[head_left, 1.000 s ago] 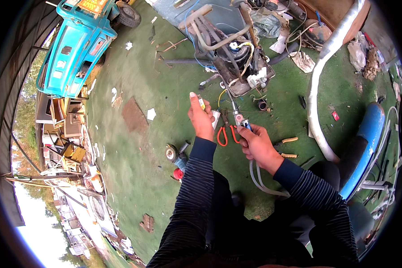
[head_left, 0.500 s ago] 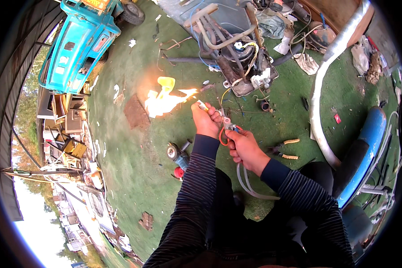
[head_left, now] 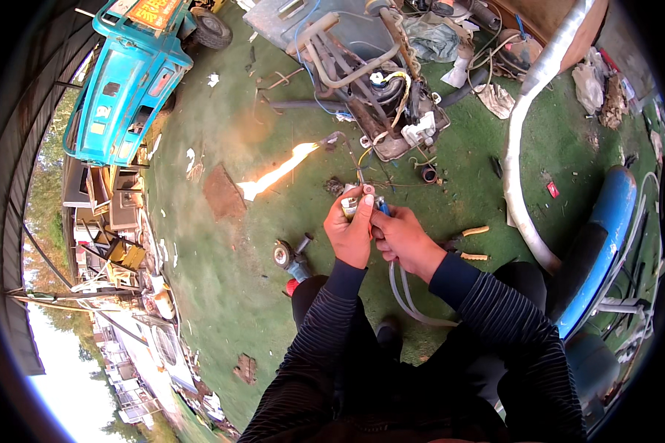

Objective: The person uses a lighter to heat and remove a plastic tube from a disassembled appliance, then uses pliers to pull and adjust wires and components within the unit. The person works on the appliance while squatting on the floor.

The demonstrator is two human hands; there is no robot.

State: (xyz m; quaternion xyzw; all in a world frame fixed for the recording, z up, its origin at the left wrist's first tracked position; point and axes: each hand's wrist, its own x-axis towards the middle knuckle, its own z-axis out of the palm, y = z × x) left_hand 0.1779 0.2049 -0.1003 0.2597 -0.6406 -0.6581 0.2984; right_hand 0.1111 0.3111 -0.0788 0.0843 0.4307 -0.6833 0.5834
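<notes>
My right hand (head_left: 405, 240) is wrapped round the handle of a gas torch (head_left: 368, 190). From the torch's bent nozzle, a long orange-white flame (head_left: 279, 173) streams down to the left over the green floor. My left hand (head_left: 351, 230) is closed round a small light-coloured lighter (head_left: 349, 204), its thumb against the torch's valve end. Two grey hoses (head_left: 408, 301) run from beneath my right hand toward my legs. The fingers partly hide the torch body.
An angle grinder (head_left: 295, 262) lies left of my knee; pliers with yellowish handles (head_left: 474, 257) lie right. A metal frame with machine parts (head_left: 391, 111) stands ahead. A silvery pipe (head_left: 516, 162) curves past a blue-and-black curved piece (head_left: 606, 236). A turquoise vehicle (head_left: 122, 85) stands far left.
The flame has narrowed from a broad, bright flare into a longer streak. My left hand has moved down and right, with its thumb now on the torch's valve end.
</notes>
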